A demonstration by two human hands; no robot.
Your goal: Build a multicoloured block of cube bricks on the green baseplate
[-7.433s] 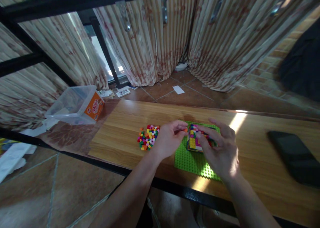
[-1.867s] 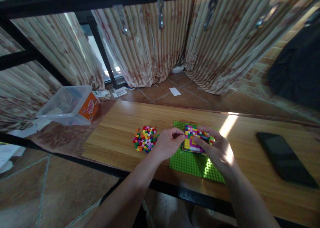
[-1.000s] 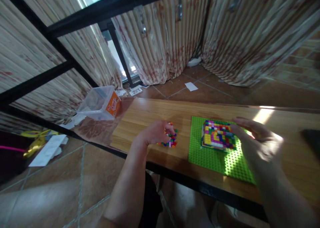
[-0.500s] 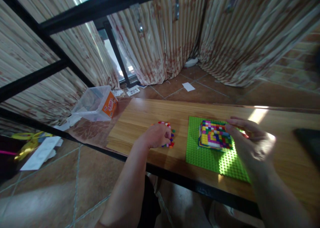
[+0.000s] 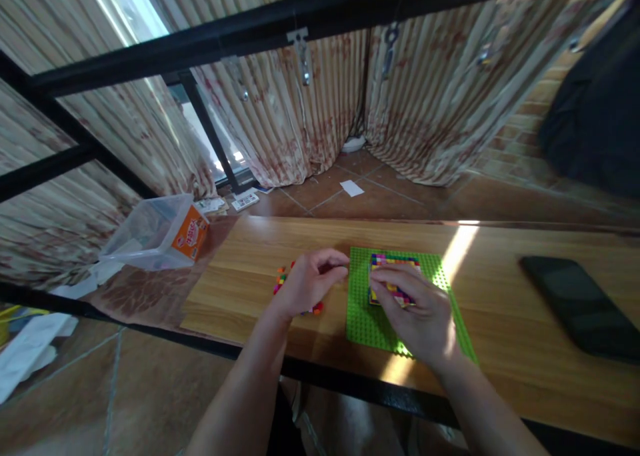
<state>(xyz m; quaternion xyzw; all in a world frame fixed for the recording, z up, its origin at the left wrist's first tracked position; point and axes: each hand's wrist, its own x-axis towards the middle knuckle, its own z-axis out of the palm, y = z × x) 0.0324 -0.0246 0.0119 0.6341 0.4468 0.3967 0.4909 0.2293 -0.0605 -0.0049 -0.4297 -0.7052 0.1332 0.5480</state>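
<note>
A green studded baseplate (image 5: 367, 324) lies on the wooden table (image 5: 250, 249). On its far half stands a flat multicolour brick build (image 5: 393, 261). My right hand (image 5: 417, 313) lies over the build's near part, fingers pressed on it. My left hand (image 5: 307, 283) hovers just left of the baseplate, over a pile of small loose coloured bricks (image 5: 281, 281). Its fingertips are pinched together and point toward the build. I cannot make out a brick between them. The hand hides most of the pile.
A black phone (image 5: 580, 306) lies on the table at the right. Beyond the table's left end, a clear plastic bin (image 5: 150, 233) with an orange label sits on the floor. Black metal bars (image 5: 250, 39) cross overhead. Curtains hang behind.
My left hand has lifted off the loose bricks and moved toward the baseplate, fingers pinched. My right hand has come from the build's right side onto its top. The view swung right.
</note>
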